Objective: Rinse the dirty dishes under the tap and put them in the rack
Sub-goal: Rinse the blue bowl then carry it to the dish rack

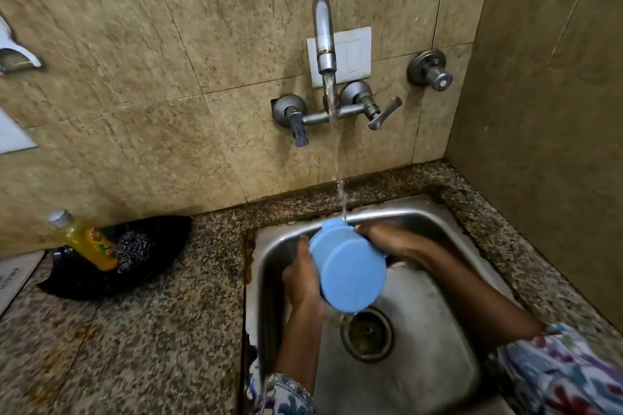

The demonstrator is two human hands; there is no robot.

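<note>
A light blue plastic container (349, 266) is tilted over the steel sink (435, 340), its round flat base turned toward me. My left hand (303, 276) grips its left side. My right hand (387, 241) reaches behind it from the right, fingers curled on the top edge. Water runs from the wall tap (325, 40) in a thin stream and lands on the container's upper rim. The container's inside is hidden from me.
A black tray (84, 283) on the granite counter (135, 347) at the left holds a yellow dish-soap bottle (87, 242) and a steel scrubber (135, 251). The tap's two handles (381, 111) stick out above the sink. The drain (367, 335) lies below the container. A tiled wall closes in on the right.
</note>
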